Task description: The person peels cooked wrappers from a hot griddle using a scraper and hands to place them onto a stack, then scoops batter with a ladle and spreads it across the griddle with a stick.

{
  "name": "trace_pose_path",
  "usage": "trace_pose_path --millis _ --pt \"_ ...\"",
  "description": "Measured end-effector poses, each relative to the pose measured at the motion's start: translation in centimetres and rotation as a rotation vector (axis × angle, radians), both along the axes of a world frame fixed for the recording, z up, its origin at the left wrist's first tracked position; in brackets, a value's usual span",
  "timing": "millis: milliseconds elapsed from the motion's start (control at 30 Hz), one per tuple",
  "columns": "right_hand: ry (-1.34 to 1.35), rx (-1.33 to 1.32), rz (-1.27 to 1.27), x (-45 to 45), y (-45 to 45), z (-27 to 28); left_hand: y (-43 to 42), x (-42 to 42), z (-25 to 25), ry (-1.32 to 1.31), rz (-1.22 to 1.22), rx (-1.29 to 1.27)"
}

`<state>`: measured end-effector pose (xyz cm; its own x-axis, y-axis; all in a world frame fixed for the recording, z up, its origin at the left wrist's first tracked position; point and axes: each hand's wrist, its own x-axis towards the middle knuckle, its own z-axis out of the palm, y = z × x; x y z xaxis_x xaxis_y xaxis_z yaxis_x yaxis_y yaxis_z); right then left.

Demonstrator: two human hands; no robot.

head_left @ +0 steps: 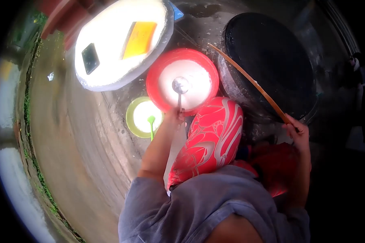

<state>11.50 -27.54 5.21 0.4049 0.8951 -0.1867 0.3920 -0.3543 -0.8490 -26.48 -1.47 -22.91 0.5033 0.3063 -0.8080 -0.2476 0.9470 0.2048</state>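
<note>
My left hand is closed round the handle of a metal ladle. The ladle's bowl is over or in the white liquid in a red basin; I cannot tell how deep it sits. In my right hand is one end of a long, thin wooden stick, slightly curved. It slants across the left part of a large round black griddle. Close to my left forearm, a yellow-green bowl holds white contents and a bright green spoon.
Beyond the basin stands a round, brightly lit white surface with a dark phone and a yellow-orange object on it. Red patterned cloth covers my leg beside the basin. Bare concrete floor extends at the left.
</note>
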Motion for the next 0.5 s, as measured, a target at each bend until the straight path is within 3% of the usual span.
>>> trace_pose_path --millis 33,100,200,267,333,367,433,467,500 --pt "-0.026 -0.023 -0.025 0.6 -1.0 -0.7 -0.9 -0.4 2.4 0.282 -0.103 0.168" --pt "-0.002 0.016 -0.047 1.2 -2.3 -1.5 -0.1 -1.4 5.4 0.547 -0.205 0.375" --pt "0.008 0.078 -0.065 1.6 -3.0 -2.5 4.5 -0.1 2.7 0.608 -0.227 0.419" --pt "0.024 0.097 -0.111 1.4 -2.3 -2.7 6.1 3.2 1.3 0.694 -0.438 0.573" --pt "0.007 0.102 -0.101 1.4 -2.1 -2.8 2.1 4.5 3.1 0.665 -0.451 0.702" --pt "-0.009 0.115 -0.082 1.6 -1.7 -2.9 0.9 2.9 3.9 0.856 -0.843 0.896" --pt "-0.012 0.117 -0.083 1.8 -1.4 -3.0 1.0 -1.7 5.9 1.03 -1.279 1.186" --pt "-0.042 0.106 -0.065 1.7 -1.3 -3.1 1.5 -2.9 9.4 1.056 -1.413 1.224" --pt "-0.071 0.087 -0.048 1.7 -1.3 -3.2 3.6 -4.7 7.3 1.189 -1.581 1.257"
